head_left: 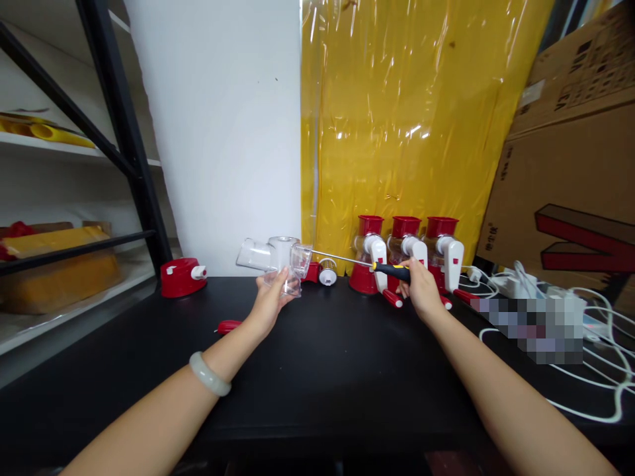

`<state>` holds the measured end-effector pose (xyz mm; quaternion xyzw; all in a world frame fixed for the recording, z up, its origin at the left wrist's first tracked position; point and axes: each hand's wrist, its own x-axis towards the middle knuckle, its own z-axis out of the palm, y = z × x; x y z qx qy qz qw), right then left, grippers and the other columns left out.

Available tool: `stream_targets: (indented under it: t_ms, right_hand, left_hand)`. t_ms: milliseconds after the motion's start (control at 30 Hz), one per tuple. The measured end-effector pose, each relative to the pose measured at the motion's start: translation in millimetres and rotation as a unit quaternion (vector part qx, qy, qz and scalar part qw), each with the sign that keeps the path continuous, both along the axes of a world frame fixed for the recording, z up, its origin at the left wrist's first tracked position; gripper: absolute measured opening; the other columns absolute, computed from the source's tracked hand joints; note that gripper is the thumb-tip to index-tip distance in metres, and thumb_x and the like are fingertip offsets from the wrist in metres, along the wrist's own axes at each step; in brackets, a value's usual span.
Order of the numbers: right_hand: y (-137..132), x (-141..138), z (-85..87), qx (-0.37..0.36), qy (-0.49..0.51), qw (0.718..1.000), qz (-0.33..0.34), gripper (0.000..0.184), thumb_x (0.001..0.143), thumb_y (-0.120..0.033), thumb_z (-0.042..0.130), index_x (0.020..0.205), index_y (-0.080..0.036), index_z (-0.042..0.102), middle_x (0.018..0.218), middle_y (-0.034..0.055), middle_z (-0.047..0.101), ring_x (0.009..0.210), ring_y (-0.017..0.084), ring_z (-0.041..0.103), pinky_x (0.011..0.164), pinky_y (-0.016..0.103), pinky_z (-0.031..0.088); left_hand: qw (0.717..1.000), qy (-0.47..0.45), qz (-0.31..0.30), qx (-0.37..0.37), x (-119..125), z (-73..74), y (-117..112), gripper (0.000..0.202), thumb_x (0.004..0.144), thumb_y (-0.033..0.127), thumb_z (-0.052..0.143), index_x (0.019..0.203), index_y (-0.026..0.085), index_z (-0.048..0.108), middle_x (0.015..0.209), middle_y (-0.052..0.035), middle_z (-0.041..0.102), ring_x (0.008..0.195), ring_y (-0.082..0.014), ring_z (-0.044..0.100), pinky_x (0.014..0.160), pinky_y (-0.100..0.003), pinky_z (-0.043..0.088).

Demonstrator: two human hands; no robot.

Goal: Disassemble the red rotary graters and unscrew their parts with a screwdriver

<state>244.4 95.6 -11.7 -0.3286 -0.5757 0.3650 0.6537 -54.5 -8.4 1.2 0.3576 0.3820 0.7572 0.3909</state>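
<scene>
My left hand (274, 295) grips the lower part of a clear plastic grater body (284, 254) and holds it up over the black table. In my right hand (421, 285) is a screwdriver (391, 270) with a black and yellow handle. Its long metal shaft points left, and the tip is at the right-hand opening of the clear body; whether it touches cannot be made out. Behind the clear body lie a grater drum (327, 272) and a red part (311, 272). A red handle (229, 326) rests on the table near my left wrist.
Several red and white rotary graters (370, 248) stand at the back right. A red base (182, 277) sits at the back left. White cables (615, 396) and a power strip crowd the right side, before a large cardboard box (570, 165). A shelf (74, 142) borders the left.
</scene>
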Motion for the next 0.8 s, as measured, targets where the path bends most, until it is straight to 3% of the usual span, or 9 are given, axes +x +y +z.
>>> stream_targets:
  t_ms: [100,200,300,400,500,633,700,800]
  right_hand:
    - [2,1,0.0,-0.006,0.001,1.0,-0.016,0.045,0.081,-0.068,0.057,0.085,-0.023,0.055,0.042,-0.0083,0.042,0.037,0.012,0.045,0.041,0.025,0.04]
    - [1,0,5.2,-0.021,0.083,0.996,0.011,0.032,0.075,-0.051,0.067,0.084,-0.024,0.053,0.049,-0.0087,0.046,0.038,0.01,0.044,0.04,0.024,0.04]
    - [-2,0,9.7,-0.018,0.166,0.984,0.061,0.024,0.067,-0.035,0.065,0.085,-0.025,0.052,0.063,-0.0076,0.053,0.042,0.009,0.047,0.043,0.025,0.045]
    - [-4,1,10.8,-0.011,0.191,0.977,0.093,0.026,0.064,-0.03,0.063,0.086,-0.025,0.052,0.07,-0.0064,0.056,0.048,0.01,0.053,0.044,0.025,0.046]
    - [-1,1,9.6,-0.007,0.19,0.979,0.075,0.025,0.069,-0.04,0.066,0.083,-0.024,0.054,0.069,-0.0052,0.057,0.05,0.011,0.054,0.044,0.024,0.046]
    - [3,3,5.9,-0.021,0.134,0.991,0.018,0.046,0.08,-0.068,0.053,0.078,-0.021,0.056,0.056,-0.0025,0.055,0.044,0.012,0.051,0.041,0.026,0.043]
    - [4,5,4.0,-0.017,0.078,0.997,-0.011,0.051,0.082,-0.071,0.05,0.078,-0.021,0.057,0.047,-0.0038,0.049,0.039,0.012,0.046,0.039,0.025,0.04]
    - [5,7,3.1,-0.005,0.038,0.998,-0.045,0.043,0.082,-0.064,0.057,0.079,-0.021,0.057,0.045,-0.0063,0.044,0.036,0.01,0.041,0.036,0.023,0.035]
  left_hand:
    - [1.0,0.007,0.005,-0.004,-2,0.2,2,0.05,0.079,0.036,0.078,0.095,0.023,0.033,0.086,-0.0026,0.07,0.081,-0.0186,0.072,0.069,-0.035,0.061]
    - [1.0,0.015,0.006,-0.017,-3,-2.1,3,0.05,0.078,0.036,0.078,0.096,0.023,0.034,0.088,-0.003,0.069,0.079,-0.0185,0.072,0.068,-0.035,0.061]
    - [1.0,0.023,0.001,-0.02,-3,-5.0,3,0.051,0.078,0.037,0.079,0.097,0.023,0.034,0.095,-0.0046,0.068,0.081,-0.0189,0.072,0.07,-0.037,0.062]
    - [0.999,0.032,-0.008,-0.017,-2,-5.8,2,0.051,0.078,0.038,0.078,0.098,0.023,0.034,0.099,-0.006,0.067,0.085,-0.0201,0.072,0.072,-0.039,0.062]
    - [0.999,0.034,-0.01,-0.012,-2,-4.6,1,0.052,0.078,0.038,0.078,0.099,0.023,0.034,0.099,-0.0059,0.067,0.087,-0.0202,0.072,0.072,-0.037,0.062]
    - [0.999,0.037,-0.004,-0.008,-3,-3.9,1,0.052,0.077,0.038,0.079,0.098,0.023,0.033,0.098,-0.004,0.065,0.085,-0.0193,0.072,0.07,-0.037,0.062]
    - [0.999,0.039,-0.002,-0.012,-3,-4.2,2,0.052,0.077,0.038,0.079,0.098,0.023,0.034,0.098,-0.0044,0.065,0.085,-0.019,0.072,0.07,-0.037,0.062]
    - [0.999,0.036,-0.003,-0.017,-3,-4.8,2,0.053,0.076,0.038,0.08,0.098,0.023,0.034,0.1,-0.0057,0.066,0.085,-0.0193,0.072,0.071,-0.038,0.062]
